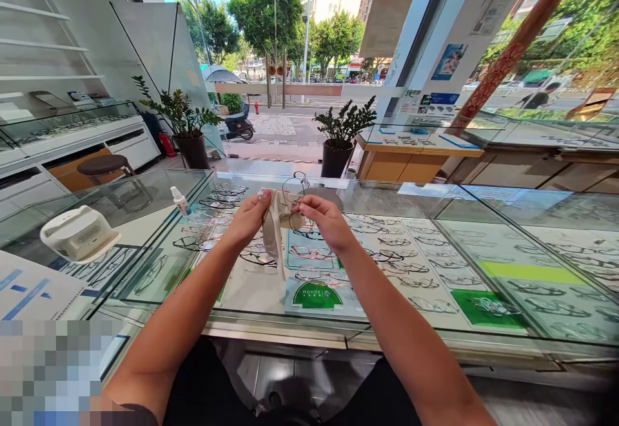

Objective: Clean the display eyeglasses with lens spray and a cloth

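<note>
Cloth [273,229] and eyeglasses [293,189] between left hand [250,216] and right hand [325,221], above surface [254,292], spray bottle [180,202] to the left, potted plants [339,131] behind

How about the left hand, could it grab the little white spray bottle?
Probably yes: the spray bottle stands off to the left of the left hand, with nothing tall between them. That hand is pinching a cloth, though, so it would likely need to let go first.

bright daylight comes through the glass front [275,94] and lays pale reflections on the glass desk [251,289], the floor [273,371] below is dimmer, wide-angle distortion stretches the edges, coarse pixelation [48,374] hides the lower left corner, and the lower right edge darkens.
</note>
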